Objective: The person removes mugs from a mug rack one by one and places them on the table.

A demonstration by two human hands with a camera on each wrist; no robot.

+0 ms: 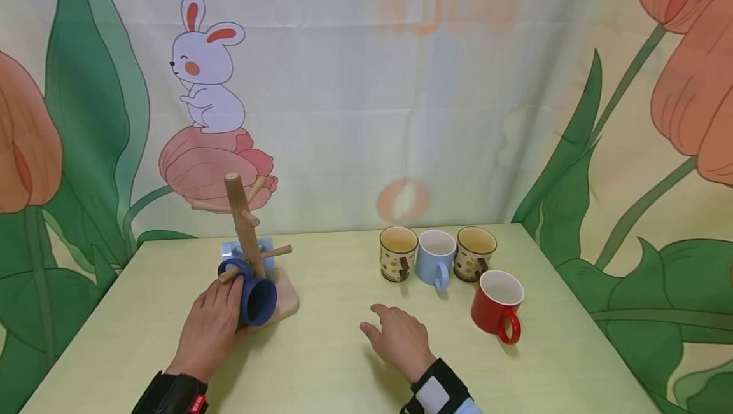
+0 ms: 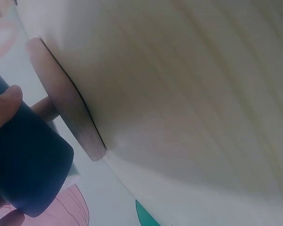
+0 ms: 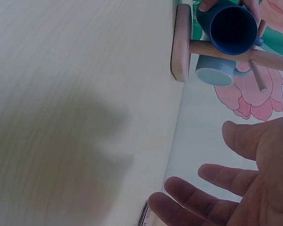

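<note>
My left hand (image 1: 213, 324) grips a dark blue mug (image 1: 259, 303) by its body, close against a wooden mug tree (image 1: 245, 229). The mug lies on its side, its mouth turned toward the right, with its handle up by a peg (image 1: 229, 275). In the left wrist view the thumb (image 2: 10, 101) presses on the mug's side. Behind the post a light blue mug (image 3: 217, 70) hangs on its side. My right hand (image 1: 401, 341) hovers over the table with fingers spread loosely, holding nothing.
At the back right stand two spotted tan mugs (image 1: 399, 255) with a light blue mug (image 1: 435, 258) between them. A red mug (image 1: 497, 304) stands nearer, right of my right hand. A printed curtain (image 1: 332, 115) hangs behind the table (image 1: 332, 363).
</note>
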